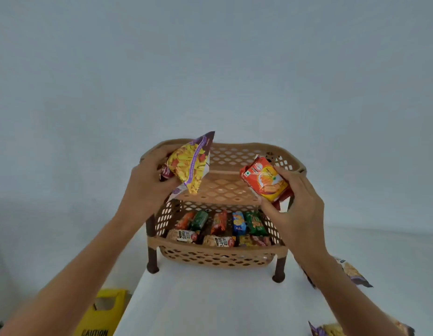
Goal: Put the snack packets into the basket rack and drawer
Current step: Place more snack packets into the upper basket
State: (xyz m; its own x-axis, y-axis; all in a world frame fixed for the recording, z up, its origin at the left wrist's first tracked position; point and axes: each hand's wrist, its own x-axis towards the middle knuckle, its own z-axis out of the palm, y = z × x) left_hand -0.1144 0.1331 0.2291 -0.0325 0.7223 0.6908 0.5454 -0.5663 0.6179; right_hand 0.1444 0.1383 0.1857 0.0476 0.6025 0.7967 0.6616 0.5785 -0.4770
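A yellow-purple snack bag (190,163) sits pinched in the left hand (147,183) over the basket rack's (235,154) top tier, left edge; the right hand (295,204) grips an orange biscuit packet (265,181) at the right edge. Either could snag the rim and tumble to the table (210,299)

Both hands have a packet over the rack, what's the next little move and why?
Probably lower the left hand and set its yellow packet on the top tier, which looks bare, while the lower basket already holds two rows of packets.
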